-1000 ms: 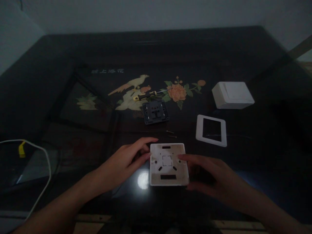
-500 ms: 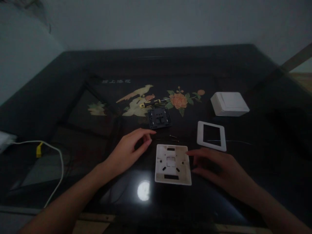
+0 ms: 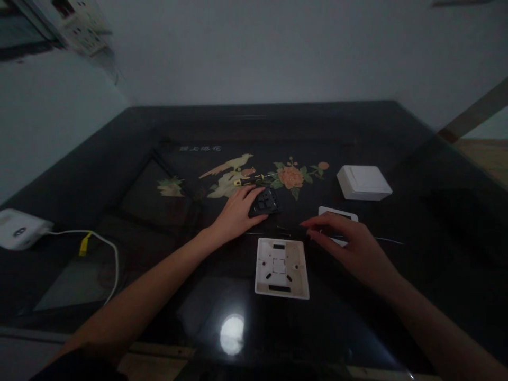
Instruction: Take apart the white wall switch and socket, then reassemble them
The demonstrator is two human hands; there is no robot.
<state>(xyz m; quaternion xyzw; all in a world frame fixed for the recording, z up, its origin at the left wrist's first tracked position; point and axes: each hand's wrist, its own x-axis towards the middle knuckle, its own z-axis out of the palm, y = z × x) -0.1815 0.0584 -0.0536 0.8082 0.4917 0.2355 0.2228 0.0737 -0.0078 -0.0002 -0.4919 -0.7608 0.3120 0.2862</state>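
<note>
My left hand [image 3: 239, 212] lies on a black square plastic switch plate [image 3: 266, 202], its fingers at the far edge and its thumb at the near edge. Just nearer me is a white square wall-mount box [image 3: 281, 269], hollow side up, with slots and holes in its floor. My right hand [image 3: 347, 241] hovers over a white rectangular frame [image 3: 321, 210] and covers much of it. Its thumb and forefinger tips are slightly apart with nothing visible between them. Two small screws [image 3: 283, 232] lie between the hands.
A yellow-and-black screwdriver [image 3: 249, 181] rests beyond the black plate. At right stands a white box [image 3: 364, 182]. A thin wire [image 3: 387, 239] stretches right of the frame. At far left, a white device [image 3: 24, 228] trails a white cable [image 3: 116, 262] with a yellow tag. The dark tabletop is glossy.
My left hand has moved forward and right onto the black plate. My right hand has left the edge of the white mount box and risen over the frame. The camera view has tilted up.
</note>
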